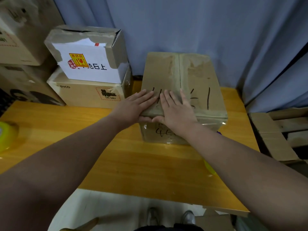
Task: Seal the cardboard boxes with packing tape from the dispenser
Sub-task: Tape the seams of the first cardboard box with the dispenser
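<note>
**Both palms flat on the taped carton**

I see the brown corrugated cardboard box (200,75) standing at the far right of the glossy yellow wooden table (133,164). Shiny clear tape runs along its centre seam and wraps over its near top edge. Thick black marker strokes cross the lid and front face, but I cannot read them.

The left hand (138,105) and right hand (175,109) lie side by side on the lid's near left part. Their fingers are straight and pressed flat, and the thumbs meet over the near edge.

At the table's left edge sits a yellow-green tape roll (6,135). At the far left corner a tan carton printed "PICO" and "UN 3481" (86,94) carries a torn white-faced box with a yellow sticker (86,64). Behind everything hangs a blue pleated curtain (183,22).
</note>
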Motion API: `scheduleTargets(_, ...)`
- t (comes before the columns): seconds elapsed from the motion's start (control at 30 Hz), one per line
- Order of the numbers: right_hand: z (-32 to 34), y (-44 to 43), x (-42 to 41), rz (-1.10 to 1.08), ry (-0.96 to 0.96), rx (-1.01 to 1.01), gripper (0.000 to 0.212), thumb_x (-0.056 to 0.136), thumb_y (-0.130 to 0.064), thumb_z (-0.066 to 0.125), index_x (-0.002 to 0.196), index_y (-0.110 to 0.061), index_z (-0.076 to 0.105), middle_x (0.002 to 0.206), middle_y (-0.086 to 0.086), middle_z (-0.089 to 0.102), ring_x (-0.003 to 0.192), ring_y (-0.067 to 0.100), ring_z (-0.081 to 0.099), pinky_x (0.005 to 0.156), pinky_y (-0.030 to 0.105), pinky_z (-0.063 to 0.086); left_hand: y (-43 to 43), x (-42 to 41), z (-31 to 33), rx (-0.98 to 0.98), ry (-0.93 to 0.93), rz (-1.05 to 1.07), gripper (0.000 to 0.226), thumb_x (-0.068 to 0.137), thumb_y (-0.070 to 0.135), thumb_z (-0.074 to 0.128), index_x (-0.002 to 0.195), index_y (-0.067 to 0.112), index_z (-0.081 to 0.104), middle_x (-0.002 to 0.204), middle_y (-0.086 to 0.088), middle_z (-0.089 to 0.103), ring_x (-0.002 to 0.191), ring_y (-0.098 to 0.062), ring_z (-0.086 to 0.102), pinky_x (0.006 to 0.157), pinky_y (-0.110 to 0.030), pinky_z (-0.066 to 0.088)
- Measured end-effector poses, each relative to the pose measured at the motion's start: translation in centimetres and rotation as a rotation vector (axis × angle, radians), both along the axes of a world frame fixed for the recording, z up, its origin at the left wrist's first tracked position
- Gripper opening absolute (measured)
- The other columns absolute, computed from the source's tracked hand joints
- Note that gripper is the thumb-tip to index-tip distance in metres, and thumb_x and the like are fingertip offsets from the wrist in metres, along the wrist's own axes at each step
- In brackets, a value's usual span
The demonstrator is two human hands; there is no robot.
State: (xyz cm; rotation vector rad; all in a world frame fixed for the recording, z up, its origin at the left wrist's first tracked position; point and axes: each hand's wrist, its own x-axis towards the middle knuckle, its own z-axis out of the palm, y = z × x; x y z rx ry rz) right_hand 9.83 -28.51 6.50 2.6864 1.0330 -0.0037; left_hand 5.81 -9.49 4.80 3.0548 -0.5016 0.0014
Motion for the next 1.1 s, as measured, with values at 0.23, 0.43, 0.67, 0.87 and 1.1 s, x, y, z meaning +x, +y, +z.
scheduleTargets(0.23, 0.0, 0.2, -0.6, -0.028, -0.005, -0.033, 0.109, 0.082, -0.074, 0.040, 0.150, -0.003, -0.007, 0.160, 0.016, -0.004, 0.148, 0.026, -0.001, 0.117, 0.052, -0.009, -0.7, -1.0, -0.2, 0.091, -0.050, 0.046, 0.095, 0.080, 0.061, 0.055, 0.149, 0.024, 0.000, 0.159, 0.001, 0.005, 0.147, -0.020, 0.003, 0.118, -0.036, 0.001)
scheduleTargets(0.43, 2.3, -2.8, 0.3, 0.021, 0.089, 0.083, 0.089, 0.082, -0.073, -0.005, 0.153, -0.020, -0.004, 0.161, 0.004, -0.003, 0.148, 0.019, -0.003, 0.114, 0.055, -0.014, -2.3, -0.8, 1.1, 0.075, -0.067, -0.008, 0.083, 0.077, 0.075, -0.014, 0.144, 0.027, -0.006, 0.156, 0.002, -0.002, 0.143, -0.012, -0.008, 0.117, -0.034, -0.008)
scheduleTargets(0.67, 0.8, -7.2, 1.0, -0.091, 0.027, -0.066, 0.078, 0.091, -0.067, 0.014, 0.151, -0.026, -0.016, 0.161, 0.005, -0.010, 0.148, 0.024, -0.002, 0.113, 0.057, -0.014, -6.4, 1.3, 0.8, 0.097, -0.004, 0.014, 0.074, 0.091, 0.062, 0.018, 0.152, 0.025, -0.001, 0.160, 0.001, -0.001, 0.147, -0.016, -0.003, 0.117, -0.031, -0.003)
scheduleTargets(0.87, -0.2, -6.8, 1.0, -0.120, 0.008, 0.015, 0.090, 0.090, -0.064, 0.035, 0.150, -0.023, -0.017, 0.161, 0.005, -0.010, 0.148, 0.023, -0.003, 0.115, 0.054, -0.011, -6.3, 0.7, 0.2, 0.177, -0.055, 0.034, 0.086, 0.087, 0.066, 0.030, 0.152, 0.019, 0.000, 0.160, -0.002, 0.002, 0.147, -0.020, 0.001, 0.117, -0.033, -0.002)
scheduleTargets(1.1, -0.4, -6.7, 0.9, -0.141, 0.059, 0.066, 0.088, 0.091, -0.065, 0.032, 0.151, -0.019, -0.014, 0.160, 0.004, -0.012, 0.148, 0.022, -0.006, 0.116, 0.052, -0.011, -1.1, -2.6, 0.0, -0.242, -0.089, 0.121, 0.066, 0.094, 0.057, 0.020, 0.147, 0.017, 0.026, 0.154, -0.003, 0.024, 0.142, -0.017, 0.015, 0.118, -0.039, 0.011)
